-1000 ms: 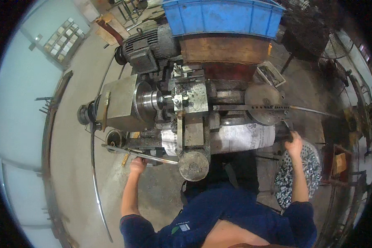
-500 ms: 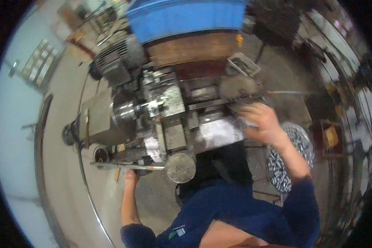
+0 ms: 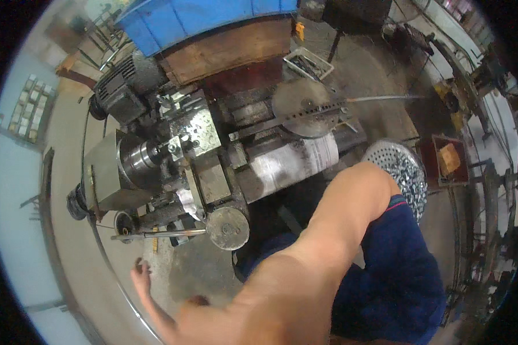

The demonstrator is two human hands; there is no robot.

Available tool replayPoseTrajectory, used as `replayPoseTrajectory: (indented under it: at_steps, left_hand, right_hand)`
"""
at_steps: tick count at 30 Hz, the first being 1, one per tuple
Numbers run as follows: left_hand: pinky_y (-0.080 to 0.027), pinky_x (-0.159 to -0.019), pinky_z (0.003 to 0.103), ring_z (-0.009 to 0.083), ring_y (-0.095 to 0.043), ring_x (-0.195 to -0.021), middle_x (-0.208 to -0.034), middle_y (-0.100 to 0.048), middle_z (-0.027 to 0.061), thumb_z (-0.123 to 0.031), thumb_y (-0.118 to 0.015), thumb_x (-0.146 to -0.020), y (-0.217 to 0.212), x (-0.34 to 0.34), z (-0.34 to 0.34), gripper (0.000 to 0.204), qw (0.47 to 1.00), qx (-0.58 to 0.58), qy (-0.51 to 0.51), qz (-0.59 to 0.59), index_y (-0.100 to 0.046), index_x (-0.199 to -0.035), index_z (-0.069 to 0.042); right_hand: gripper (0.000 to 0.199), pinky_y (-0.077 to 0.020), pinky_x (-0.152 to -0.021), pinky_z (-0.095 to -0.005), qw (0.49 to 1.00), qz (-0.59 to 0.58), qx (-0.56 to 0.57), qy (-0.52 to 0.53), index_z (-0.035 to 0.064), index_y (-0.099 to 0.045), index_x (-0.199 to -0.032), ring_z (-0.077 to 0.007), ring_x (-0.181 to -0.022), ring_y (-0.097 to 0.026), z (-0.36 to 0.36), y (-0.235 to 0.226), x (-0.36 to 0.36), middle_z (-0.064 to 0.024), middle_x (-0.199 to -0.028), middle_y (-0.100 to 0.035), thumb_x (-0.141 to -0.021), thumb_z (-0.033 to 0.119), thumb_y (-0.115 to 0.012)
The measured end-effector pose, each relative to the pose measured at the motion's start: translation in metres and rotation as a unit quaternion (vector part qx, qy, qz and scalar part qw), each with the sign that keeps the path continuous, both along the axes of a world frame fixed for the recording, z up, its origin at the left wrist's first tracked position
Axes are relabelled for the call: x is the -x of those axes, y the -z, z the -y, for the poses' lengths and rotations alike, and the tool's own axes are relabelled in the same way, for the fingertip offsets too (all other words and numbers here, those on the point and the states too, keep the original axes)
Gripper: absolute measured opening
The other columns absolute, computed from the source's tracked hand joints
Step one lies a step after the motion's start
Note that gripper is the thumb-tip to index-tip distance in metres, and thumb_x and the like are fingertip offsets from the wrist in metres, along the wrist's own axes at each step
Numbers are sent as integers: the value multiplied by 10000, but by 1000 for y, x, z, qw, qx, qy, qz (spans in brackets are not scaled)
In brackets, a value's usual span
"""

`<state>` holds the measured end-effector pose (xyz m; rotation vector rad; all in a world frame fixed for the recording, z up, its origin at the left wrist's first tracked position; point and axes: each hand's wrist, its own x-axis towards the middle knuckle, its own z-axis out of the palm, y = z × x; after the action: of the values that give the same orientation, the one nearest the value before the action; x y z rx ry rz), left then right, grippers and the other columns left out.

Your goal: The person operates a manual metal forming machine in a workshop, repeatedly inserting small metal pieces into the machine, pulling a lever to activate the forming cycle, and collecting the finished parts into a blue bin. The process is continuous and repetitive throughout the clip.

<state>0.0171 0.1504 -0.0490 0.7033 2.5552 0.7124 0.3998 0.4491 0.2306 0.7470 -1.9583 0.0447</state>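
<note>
My left hand hangs low on the left, off the lathe, with its fingers loosely bent and apart. Nothing clear shows in it. The long metal handle bar and its round handwheel are the nearest machine parts to it. My right arm folds back from the elbow toward the lower edge, very near the camera. Its hand is blurred and mostly hidden there, so its fingers do not show. Beyond lies the small lathe, with its chuck, cross slide and a white printed sheet on the bed.
A perforated round basket of small metal parts stands at the right. A blue bin sits on a wooden box behind the lathe. A grey motor, a small tray and a red box surround it.
My left hand has left the handle bar and dropped down and left. The right hand has come off the lathe's right end and swung back toward me. The view has shifted.
</note>
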Motion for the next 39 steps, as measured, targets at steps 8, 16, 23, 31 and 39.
replayPoseTrajectory:
  at_steps: [8,16,23,31,39]
  left_hand:
    - [-453,-643,322,202,-584,-699,-806,-613,115,-198,-568,-804,-91,-21,64,339,923,24,-123,-363,-546,-1084,-9]
    - [-452,-566,345,217,-575,-592,-633,-571,119,-231,-571,-776,-34,7,135,292,961,82,-228,-131,-597,-930,16]
    - [-471,-633,395,315,-610,-736,-781,-608,194,-175,-529,-764,-63,48,129,215,887,308,-248,-237,-609,-839,10]
    - [-457,-687,404,317,-599,-795,-813,-612,145,-257,-600,-698,-46,-50,82,282,895,210,-288,-267,-584,-882,-44]
    - [-453,-656,425,352,-594,-740,-768,-610,175,-256,-626,-673,-55,-113,34,301,920,147,-259,-255,-549,-845,-21]
  right_hand:
    - [168,-354,-450,-284,987,153,39,-41,81,-454,-535,-159,-529,-451,-35,71,62,-27,-585,-424,-504,232,-521]
    - [268,-431,-757,-367,892,349,113,264,52,-651,-741,-296,-871,-504,-111,134,161,-120,-964,-577,-498,137,-576]
    - [265,-448,-715,-383,803,485,85,335,44,-651,-692,-317,-806,-551,-105,159,224,-151,-783,-620,-491,212,-612]
    - [261,-446,-736,-363,809,483,54,331,64,-653,-738,-290,-826,-549,-94,154,225,-127,-802,-627,-526,217,-639]
    - [238,-437,-755,-362,801,475,25,365,49,-660,-752,-275,-849,-550,-99,138,205,-118,-808,-637,-571,197,-617]
